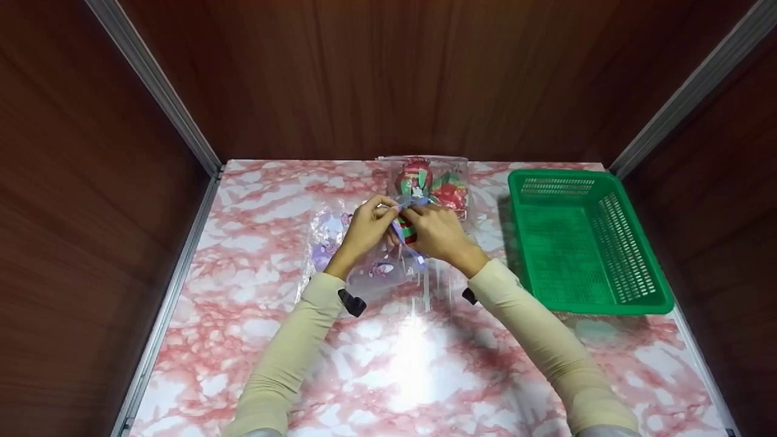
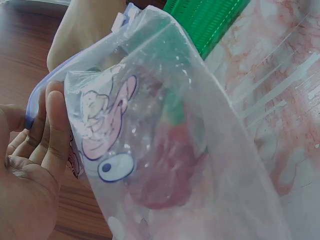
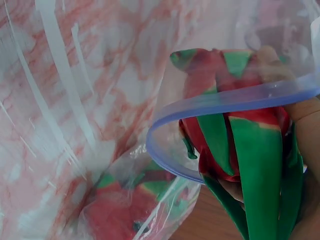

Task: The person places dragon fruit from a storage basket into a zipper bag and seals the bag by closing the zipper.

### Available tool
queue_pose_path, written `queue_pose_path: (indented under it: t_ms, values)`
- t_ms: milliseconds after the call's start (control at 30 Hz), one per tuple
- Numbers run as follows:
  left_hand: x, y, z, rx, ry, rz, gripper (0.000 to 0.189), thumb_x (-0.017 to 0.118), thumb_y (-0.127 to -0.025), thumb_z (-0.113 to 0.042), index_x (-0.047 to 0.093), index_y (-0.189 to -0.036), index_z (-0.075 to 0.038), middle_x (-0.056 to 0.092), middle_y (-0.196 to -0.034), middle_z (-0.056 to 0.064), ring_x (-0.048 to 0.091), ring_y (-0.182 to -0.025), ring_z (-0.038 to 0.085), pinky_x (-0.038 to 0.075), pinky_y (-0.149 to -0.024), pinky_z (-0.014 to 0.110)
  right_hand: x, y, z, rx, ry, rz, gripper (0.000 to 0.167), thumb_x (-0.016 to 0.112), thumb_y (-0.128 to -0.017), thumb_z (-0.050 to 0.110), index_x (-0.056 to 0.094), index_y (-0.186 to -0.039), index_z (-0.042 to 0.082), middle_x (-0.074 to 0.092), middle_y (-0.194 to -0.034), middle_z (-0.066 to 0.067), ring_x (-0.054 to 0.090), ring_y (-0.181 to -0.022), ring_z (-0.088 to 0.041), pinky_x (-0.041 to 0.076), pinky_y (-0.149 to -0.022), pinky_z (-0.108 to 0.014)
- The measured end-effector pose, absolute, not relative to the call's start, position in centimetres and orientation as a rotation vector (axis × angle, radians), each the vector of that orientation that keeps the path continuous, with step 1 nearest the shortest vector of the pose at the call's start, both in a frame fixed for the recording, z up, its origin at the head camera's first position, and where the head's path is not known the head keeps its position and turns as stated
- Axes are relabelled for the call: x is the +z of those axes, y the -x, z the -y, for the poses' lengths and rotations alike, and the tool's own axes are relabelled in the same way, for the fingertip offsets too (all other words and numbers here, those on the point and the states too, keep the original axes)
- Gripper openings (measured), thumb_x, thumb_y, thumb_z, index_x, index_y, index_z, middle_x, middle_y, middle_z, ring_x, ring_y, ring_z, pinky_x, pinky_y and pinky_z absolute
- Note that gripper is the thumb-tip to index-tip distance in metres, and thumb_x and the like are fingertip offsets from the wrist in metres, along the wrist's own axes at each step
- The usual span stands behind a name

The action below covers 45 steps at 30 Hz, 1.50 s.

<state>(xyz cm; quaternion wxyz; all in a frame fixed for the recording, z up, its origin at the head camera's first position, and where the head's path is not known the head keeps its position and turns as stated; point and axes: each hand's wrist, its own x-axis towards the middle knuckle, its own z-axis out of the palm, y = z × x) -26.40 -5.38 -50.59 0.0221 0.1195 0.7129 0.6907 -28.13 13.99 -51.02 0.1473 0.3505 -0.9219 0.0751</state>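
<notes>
A clear zip bag (image 2: 235, 170) with cartoon prints and a purple zip edge hangs between the two hands, its mouth spread apart. My left hand (image 1: 367, 227) pinches the bag's edge between thumb and fingers. In the right wrist view, a red dragon fruit (image 3: 200, 135) with long green scales passes through the bag's mouth, its lower part inside and its scale tips outside. My right hand (image 1: 440, 232) grips this dragon fruit, with some fingers seen through the plastic. Its red body also shows dimly through the bag in the left wrist view.
Beyond the hands lies another clear zip bag (image 1: 458, 167) holding red and green fruit. Flat printed plastic bags (image 1: 325, 227) lie under and beside the left hand. A green basket (image 1: 561, 243) stands at the right on the marbled table (image 1: 243, 340). Wooden panels (image 1: 388, 79) enclose the table.
</notes>
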Motion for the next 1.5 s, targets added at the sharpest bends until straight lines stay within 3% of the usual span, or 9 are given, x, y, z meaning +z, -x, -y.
queue_pose_path:
  t_ms: [267,533,700,1000,1300,1500]
  values:
    - [-50.8,26.3,5.2,2.133,-0.364,-2.217,0.013,0.059,-0.108,-0.008,0.063,-0.114,0.003,0.069,-0.066,0.000,0.062,-0.042,0.010,0.052,-0.040,0.025,-51.6,28.0,-13.4,0.222,-1.048,2.584,0.021,0.078,-0.084,0.012,0.070,-0.103,0.005,0.077,-0.103,-0.013,0.074,-0.086,-0.037,0.063,-0.072,-0.054]
    - [-51.0,26.4,5.1,2.148,-0.372,-2.183,0.020,0.058,-0.108,-0.006,0.060,-0.118,0.012,0.068,-0.065,0.000,0.062,-0.043,0.011,0.053,-0.041,0.025,-52.0,27.7,-12.9,0.171,-1.038,2.661,0.024,0.073,-0.085,0.006,0.069,-0.108,0.003,0.076,-0.101,-0.015,0.074,-0.081,-0.039,0.062,-0.063,-0.056]
    - [-51.2,26.3,5.1,2.152,-0.367,-2.166,0.021,0.057,-0.109,-0.005,0.059,-0.119,0.012,0.068,-0.064,0.001,0.063,-0.044,0.011,0.054,-0.042,0.025,-52.3,27.6,-12.6,0.163,-1.034,2.728,0.025,0.070,-0.088,0.005,0.069,-0.112,0.003,0.076,-0.104,-0.016,0.073,-0.080,-0.042,0.062,-0.065,-0.057]
    - [-51.5,26.2,5.1,2.156,-0.357,-2.192,0.018,0.057,-0.109,-0.006,0.061,-0.117,0.010,0.068,-0.066,0.001,0.063,-0.045,0.012,0.056,-0.044,0.026,-52.1,27.4,-12.4,0.220,-1.026,2.818,0.030,0.075,-0.082,0.008,0.067,-0.111,0.004,0.075,-0.103,-0.015,0.074,-0.080,-0.043,0.062,-0.067,-0.059]
    - [-51.7,26.1,5.1,2.213,-0.347,-2.121,0.020,0.055,-0.109,-0.002,0.056,-0.118,0.017,0.068,-0.067,0.003,0.064,-0.046,0.013,0.056,-0.044,0.026,-52.1,27.2,-12.8,0.306,-1.088,2.749,0.016,0.075,-0.084,0.008,0.068,-0.098,0.006,0.075,-0.098,-0.013,0.074,-0.083,-0.042,0.062,-0.069,-0.059]
    - [-51.8,26.1,5.1,2.229,-0.321,-2.101,0.021,0.053,-0.109,-0.001,0.055,-0.119,0.017,0.069,-0.071,0.003,0.064,-0.047,0.013,0.057,-0.045,0.026,-52.0,27.1,-13.3,0.342,-1.130,2.693,0.016,0.076,-0.085,0.009,0.068,-0.098,0.005,0.076,-0.101,-0.013,0.073,-0.091,-0.039,0.061,-0.080,-0.056]
